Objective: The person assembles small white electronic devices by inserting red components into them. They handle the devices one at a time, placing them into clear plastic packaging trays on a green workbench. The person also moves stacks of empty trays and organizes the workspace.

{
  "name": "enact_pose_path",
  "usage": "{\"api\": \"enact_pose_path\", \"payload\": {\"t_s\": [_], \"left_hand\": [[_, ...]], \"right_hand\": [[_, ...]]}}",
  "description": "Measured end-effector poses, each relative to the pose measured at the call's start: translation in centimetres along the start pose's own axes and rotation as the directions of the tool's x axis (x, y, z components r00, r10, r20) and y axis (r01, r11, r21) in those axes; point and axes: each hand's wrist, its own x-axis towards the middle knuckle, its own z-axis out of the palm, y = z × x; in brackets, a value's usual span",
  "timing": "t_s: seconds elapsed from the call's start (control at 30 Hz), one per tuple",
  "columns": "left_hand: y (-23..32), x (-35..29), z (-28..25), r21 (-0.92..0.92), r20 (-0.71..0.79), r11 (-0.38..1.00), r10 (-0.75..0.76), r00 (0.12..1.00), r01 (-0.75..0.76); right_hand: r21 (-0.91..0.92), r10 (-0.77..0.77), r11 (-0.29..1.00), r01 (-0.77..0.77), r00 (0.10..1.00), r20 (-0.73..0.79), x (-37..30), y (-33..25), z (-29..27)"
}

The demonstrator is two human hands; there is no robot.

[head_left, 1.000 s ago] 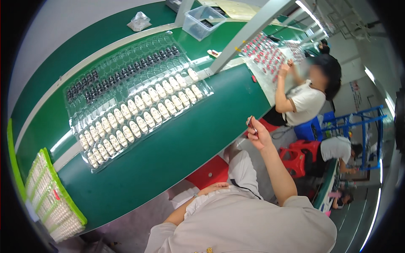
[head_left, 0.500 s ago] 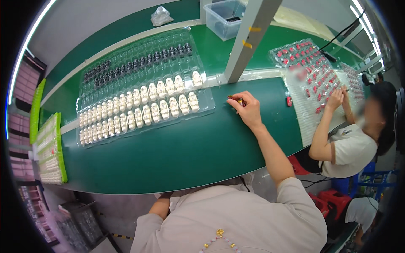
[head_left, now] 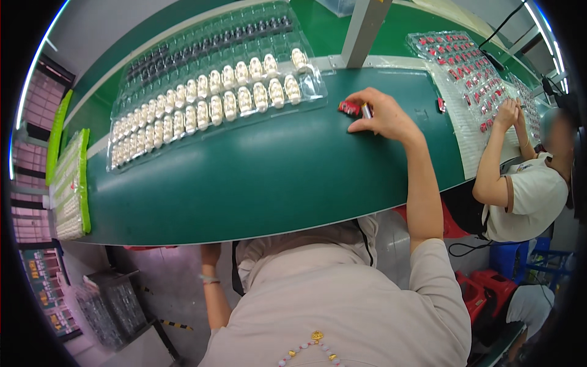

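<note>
My right hand is over the right half of the green table, with thumb and index finger apart. Under the index fingertip is a small red toy car; whether it is gripped or only touched cannot be told. A small shiny cylinder with a pale middle shows inside the curled fingers. My left hand hangs low at the table's near edge, its fingers hidden. Left of the right hand lies a clear blister tray with rows of cream-white car-shaped parts and dark parts.
A grey post rises behind my right hand. Another red piece lies near a white mat. At right a co-worker's hands are beside trays of red parts. A green-edged tray stands far left.
The view has shifted, so the table sits higher. My right hand's fingers have spread, and the red toy car now shows at the fingertips. My left hand has come into view below the table edge.
</note>
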Motion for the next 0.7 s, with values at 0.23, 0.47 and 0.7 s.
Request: {"api": "enact_pose_path", "payload": {"t_s": [0.23,0.47,0.7], "left_hand": [[8.1,-14.3,-12.0,-0.392,0.275,0.897,-0.097,0.957,0.203],[20.5,-8.1,-23.8,-0.335,0.189,0.883,0.403,0.895,-0.327],[22.9,17.3,-31.3,0.084,-0.314,0.906,0.420,0.851,-0.416]], "right_hand": [[0.114,0.133,0.982,-0.147,0.983,0.126,-0.5,0.1,-2.5],[-0.060,-0.132,0.990,0.129,0.989,-0.064,-4.4,-7.2,2.1],[-0.195,-0.545,0.797,0.572,0.819,0.178,-1.5,-9.4,7.4]]}}
